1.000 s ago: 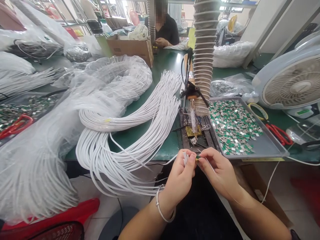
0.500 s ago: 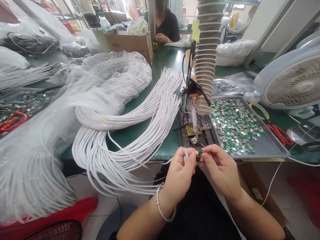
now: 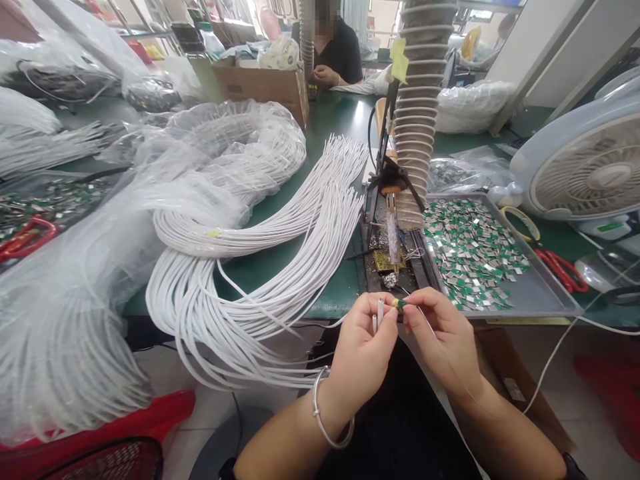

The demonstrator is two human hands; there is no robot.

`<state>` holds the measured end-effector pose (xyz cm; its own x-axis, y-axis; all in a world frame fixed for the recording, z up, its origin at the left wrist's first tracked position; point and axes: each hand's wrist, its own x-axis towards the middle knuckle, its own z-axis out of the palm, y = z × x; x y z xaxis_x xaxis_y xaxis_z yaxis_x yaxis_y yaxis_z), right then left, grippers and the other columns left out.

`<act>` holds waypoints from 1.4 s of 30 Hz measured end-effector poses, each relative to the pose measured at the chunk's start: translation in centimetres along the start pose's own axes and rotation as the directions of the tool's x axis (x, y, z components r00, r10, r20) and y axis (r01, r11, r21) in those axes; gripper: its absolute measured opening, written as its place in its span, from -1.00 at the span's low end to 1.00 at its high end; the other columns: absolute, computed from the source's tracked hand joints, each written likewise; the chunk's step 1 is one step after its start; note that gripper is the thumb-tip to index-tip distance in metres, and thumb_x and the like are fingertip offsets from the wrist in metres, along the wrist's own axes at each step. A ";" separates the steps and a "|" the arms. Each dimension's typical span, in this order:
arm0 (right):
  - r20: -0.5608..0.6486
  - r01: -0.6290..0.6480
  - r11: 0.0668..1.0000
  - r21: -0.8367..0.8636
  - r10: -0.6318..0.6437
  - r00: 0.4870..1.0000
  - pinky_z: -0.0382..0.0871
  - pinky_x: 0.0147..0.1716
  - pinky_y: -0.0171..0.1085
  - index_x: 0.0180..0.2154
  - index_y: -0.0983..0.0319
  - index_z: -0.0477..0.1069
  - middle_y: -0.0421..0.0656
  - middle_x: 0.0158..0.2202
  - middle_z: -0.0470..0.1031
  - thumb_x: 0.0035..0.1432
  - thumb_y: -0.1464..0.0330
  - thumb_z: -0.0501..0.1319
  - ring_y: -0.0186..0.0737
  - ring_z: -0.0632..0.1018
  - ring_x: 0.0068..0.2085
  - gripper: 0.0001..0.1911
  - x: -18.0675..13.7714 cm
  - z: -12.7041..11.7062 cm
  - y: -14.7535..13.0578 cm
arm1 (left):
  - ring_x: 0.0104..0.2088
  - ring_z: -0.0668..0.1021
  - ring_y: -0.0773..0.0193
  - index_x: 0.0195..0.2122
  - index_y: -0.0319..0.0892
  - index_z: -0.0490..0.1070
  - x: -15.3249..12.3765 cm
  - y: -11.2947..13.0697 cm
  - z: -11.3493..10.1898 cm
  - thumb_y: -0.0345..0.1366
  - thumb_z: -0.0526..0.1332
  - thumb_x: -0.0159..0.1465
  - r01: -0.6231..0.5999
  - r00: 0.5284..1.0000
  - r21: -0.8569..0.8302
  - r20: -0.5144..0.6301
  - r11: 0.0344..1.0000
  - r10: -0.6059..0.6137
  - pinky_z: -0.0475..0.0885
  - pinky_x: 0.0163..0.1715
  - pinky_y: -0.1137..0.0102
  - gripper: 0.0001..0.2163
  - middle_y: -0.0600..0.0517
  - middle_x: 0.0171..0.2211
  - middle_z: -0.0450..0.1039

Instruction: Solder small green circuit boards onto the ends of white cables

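Note:
My left hand [image 3: 364,347] is closed around white cables [image 3: 380,311], whose cut ends stick up between thumb and fingers. Just past its fingertips is a small green and yellow connector piece [image 3: 399,304]. My right hand [image 3: 444,340] pinches at that piece from the other side, with a thin wire [image 3: 427,323] running through its fingers, probably solder. Right beyond both hands, a soldering iron [image 3: 393,230] hangs tip-down in a stand above a ball of metal wool [image 3: 390,281]. Loose white cables [image 3: 250,310] lie in a curved bundle to the left.
A grey tray [image 3: 550,308] of small green and metal connectors stands at the right, beside red-handled scissors [image 3: 563,268] and a fan [image 3: 595,160]. A ribbed duct [image 3: 417,127] hangs over the iron. Plastic-wrapped cables [image 3: 200,153] lie left. A person [image 3: 337,53] sits opposite.
The white cable ends show more upright in my left hand, and the small connector piece between my hands is more exposed. Both hands stay nearly in place; the view has shifted slightly.

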<state>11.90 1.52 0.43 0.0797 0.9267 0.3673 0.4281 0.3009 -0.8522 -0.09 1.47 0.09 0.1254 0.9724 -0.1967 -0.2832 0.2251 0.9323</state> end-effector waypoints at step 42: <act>-0.105 0.528 0.810 -0.254 -0.566 0.818 0.53 -0.24 -0.21 -0.16 0.23 0.40 -0.05 -0.23 0.51 0.13 0.60 0.11 -0.23 0.55 -0.19 -0.74 0.4 0.0 2.0 | -0.61 0.18 0.48 -0.32 -0.16 0.34 1.7 1.1 0.4 -0.29 0.13 0.24 -0.007 0.998 0.034 -0.055 0.999 0.009 0.13 -0.58 0.53 -0.92 0.20 -0.60 0.14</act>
<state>12.73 2.52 -1.10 -0.0826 0.5635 0.8220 0.6174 0.6764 -0.4017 0.23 3.31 0.88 0.0707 0.9763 -0.2045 -0.2520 0.2159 0.9433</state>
